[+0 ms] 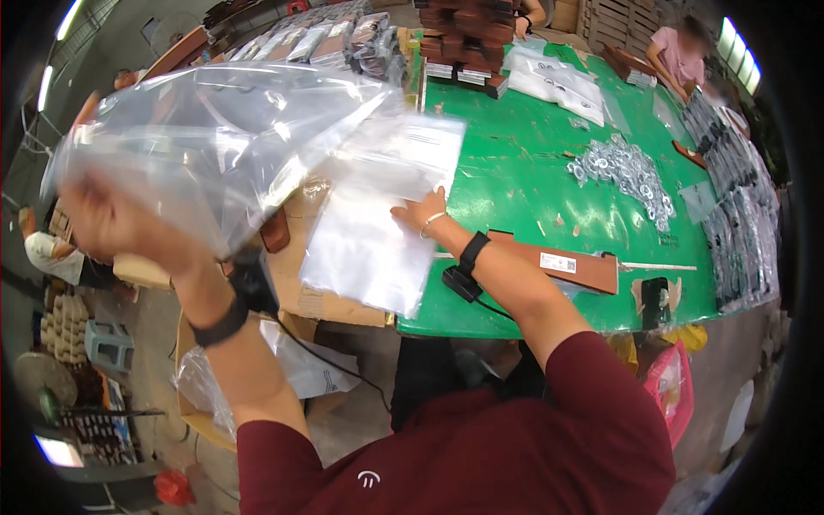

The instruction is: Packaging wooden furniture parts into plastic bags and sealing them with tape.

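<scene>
My left hand (pixel 107 215), blurred by motion, is raised at the left and closed on a large clear plastic bag (pixel 232 129). The bag spreads out to the right, above the table. Under its right end lies a stack of flat clear plastic bags (pixel 369 262), partly on brown cardboard and partly on the green table (pixel 506 184). My right hand (pixel 424 211) rests on this stack with its fingers apart. Right of my right forearm is a long reddish-brown piece (pixel 566 266) with a white label.
A heap of small clear packets with rings (pixel 622 176) lies on the table. Brown pieces (pixel 463 43) are piled at the back, and plastic-wrapped bundles (pixel 742 223) line the right edge. A person in pink (pixel 678 56) sits at the far right. A pink basket (pixel 671 390) stands below the table.
</scene>
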The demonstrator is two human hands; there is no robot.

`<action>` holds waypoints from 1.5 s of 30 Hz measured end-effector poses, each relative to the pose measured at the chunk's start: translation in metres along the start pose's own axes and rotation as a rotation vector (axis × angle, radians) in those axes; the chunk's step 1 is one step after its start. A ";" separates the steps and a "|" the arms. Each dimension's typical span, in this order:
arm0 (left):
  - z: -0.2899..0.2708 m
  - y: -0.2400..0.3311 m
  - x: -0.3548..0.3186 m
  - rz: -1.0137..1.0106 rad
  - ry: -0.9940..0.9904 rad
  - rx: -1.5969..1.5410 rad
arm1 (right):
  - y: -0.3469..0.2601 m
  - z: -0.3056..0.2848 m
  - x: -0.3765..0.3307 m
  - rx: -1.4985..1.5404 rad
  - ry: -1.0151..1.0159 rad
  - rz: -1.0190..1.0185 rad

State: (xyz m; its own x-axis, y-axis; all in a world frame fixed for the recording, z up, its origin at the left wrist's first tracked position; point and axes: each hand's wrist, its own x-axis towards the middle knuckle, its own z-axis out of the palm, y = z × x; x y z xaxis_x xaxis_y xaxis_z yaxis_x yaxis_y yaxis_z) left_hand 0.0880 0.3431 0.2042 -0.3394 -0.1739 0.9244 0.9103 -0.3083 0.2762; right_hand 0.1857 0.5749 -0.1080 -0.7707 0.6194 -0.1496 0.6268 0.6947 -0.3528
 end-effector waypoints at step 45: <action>-0.111 0.051 -0.254 -0.455 -1.083 0.528 | 0.146 -0.057 -0.229 0.502 0.527 -0.149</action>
State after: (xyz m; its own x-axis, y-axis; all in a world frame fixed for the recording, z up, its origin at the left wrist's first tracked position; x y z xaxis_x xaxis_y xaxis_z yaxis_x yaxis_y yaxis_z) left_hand 0.1939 0.2679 -0.0460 -0.5041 0.7694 0.3923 0.8313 0.3092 0.4619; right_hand 0.4597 0.5553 -0.0726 -0.6071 0.7127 0.3514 0.2943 0.6125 -0.7336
